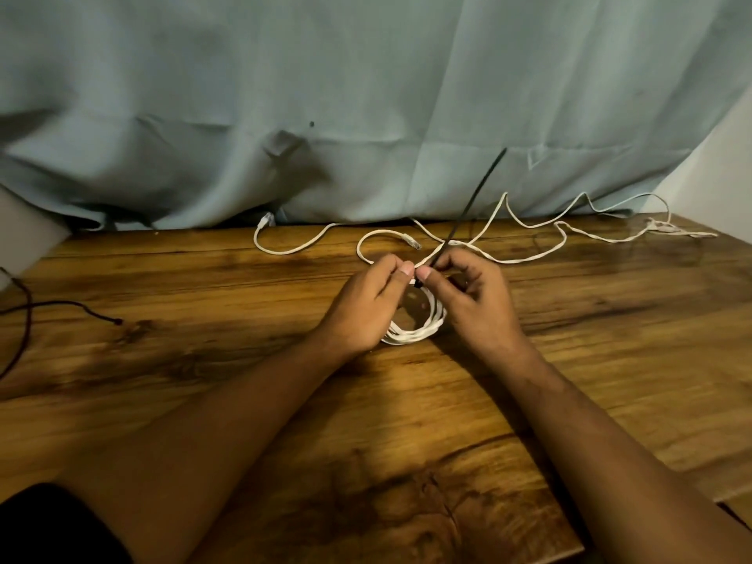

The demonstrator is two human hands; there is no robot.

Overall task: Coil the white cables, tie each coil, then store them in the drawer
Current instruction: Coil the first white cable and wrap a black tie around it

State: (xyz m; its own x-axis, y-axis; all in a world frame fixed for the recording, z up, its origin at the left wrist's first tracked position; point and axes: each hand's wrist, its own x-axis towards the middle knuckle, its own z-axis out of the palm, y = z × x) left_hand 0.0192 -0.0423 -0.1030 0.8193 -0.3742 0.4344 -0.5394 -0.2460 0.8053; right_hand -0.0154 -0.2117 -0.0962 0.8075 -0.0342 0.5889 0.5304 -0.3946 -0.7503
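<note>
Left hand [366,305] pinches one white coil [411,335], right hand [472,303] one black tie [473,201]; perhaps two loose cables [413,241].

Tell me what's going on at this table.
A person is tying up a white cable coil with a black cable tie. The left hand pinches the top of the coil, which rests on the wooden table, while the right hand pinches the tie beside it; the tie's long tail sticks up. More loose white cable lies uncoiled near the curtain. No drawer is in view.
</note>
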